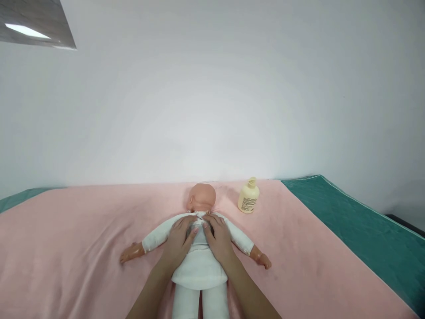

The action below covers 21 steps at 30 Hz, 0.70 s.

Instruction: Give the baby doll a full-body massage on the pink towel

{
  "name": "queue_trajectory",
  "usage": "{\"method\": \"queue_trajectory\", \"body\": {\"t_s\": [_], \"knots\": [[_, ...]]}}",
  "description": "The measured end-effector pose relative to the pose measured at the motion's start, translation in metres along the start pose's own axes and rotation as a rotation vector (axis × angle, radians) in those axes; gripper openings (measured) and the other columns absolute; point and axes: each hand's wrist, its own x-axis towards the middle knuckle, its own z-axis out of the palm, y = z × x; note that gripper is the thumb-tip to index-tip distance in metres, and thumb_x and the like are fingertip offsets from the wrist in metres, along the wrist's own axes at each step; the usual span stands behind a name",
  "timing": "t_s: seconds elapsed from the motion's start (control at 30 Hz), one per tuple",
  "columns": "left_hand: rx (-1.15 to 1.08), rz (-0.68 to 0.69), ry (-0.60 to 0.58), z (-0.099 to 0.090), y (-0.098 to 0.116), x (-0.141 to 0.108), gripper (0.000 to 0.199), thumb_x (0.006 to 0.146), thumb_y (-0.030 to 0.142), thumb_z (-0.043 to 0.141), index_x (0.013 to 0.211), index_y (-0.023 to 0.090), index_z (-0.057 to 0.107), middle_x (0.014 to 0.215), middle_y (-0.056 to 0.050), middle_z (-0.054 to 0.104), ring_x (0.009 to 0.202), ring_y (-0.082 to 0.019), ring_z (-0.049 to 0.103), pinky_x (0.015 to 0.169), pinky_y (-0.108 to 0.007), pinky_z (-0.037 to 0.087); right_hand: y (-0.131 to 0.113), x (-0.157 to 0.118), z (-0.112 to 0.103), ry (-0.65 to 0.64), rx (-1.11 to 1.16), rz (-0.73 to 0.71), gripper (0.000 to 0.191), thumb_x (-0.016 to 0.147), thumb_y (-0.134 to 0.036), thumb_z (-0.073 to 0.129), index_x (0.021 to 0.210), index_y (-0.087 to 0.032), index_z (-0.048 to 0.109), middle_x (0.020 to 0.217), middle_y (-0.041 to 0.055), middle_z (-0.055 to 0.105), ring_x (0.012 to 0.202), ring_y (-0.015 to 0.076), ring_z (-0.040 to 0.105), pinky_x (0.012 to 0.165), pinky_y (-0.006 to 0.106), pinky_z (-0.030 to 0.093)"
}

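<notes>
A baby doll (199,270) with a white cloth body lies face down, its bald head toward the wall and its arms spread to both sides. My left hand (179,239) rests flat on the left of its upper back, fingers stretched toward the shoulder. On the right of the upper back lies my right hand (219,237), likewise flat, with the thumb apart. A strip of the doll's back shows between my two thumbs. The doll's face is hidden, and its lower legs fall outside the view.
A pale yellow pump bottle (248,197) stands to the right of the doll's head. Under everything spreads a pink blanket (83,248), wrinkled at the left, over a green sheet (358,230). A white wall (212,110) rises behind. At the top left hangs a grey shiny panel (36,22).
</notes>
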Motion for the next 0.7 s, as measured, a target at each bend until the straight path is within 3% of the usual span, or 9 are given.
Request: {"method": "queue_trajectory", "body": {"t_s": [0.43, 0.6, 0.7], "knots": [[0.015, -0.073, 0.030, 0.000, 0.006, 0.002, 0.030, 0.093, 0.038, 0.041, 0.111, 0.020, 0.057, 0.113, -0.007, 0.065, 0.109, -0.022, 0.057, 0.098, -0.039, 0.043, 0.000, 0.004, 0.001, -0.042, -0.063, 0.022, 0.025, 0.095, -0.023, 0.044, 0.105, -0.020, 0.067, 0.112, 0.0068, 0.066, 0.106, 0.0242, 0.055, 0.096, 0.041, 0.040], [0.124, -0.276, 0.130, -0.017, 0.007, -0.001, 0.030, 0.091, 0.036, 0.035, 0.092, 0.019, 0.060, 0.108, -0.013, 0.064, 0.107, -0.028, 0.055, 0.094, -0.045, 0.042, 0.006, 0.001, -0.001, 0.018, 0.042, 0.047, 0.026, 0.094, -0.026, 0.044, 0.108, -0.020, 0.064, 0.113, 0.0076, 0.064, 0.108, 0.0228, 0.055, 0.097, 0.039, 0.041], [0.190, -0.456, 0.080, -0.039, 0.005, -0.006, 0.029, 0.088, 0.035, 0.037, 0.070, 0.021, 0.056, 0.080, -0.011, 0.067, 0.082, -0.031, 0.061, 0.072, -0.045, 0.046, 0.006, 0.002, -0.005, 0.113, 0.085, 0.105, 0.034, 0.092, -0.029, 0.043, 0.123, -0.019, 0.054, 0.120, 0.0106, 0.057, 0.113, 0.0232, 0.053, 0.097, 0.039, 0.043]]}}
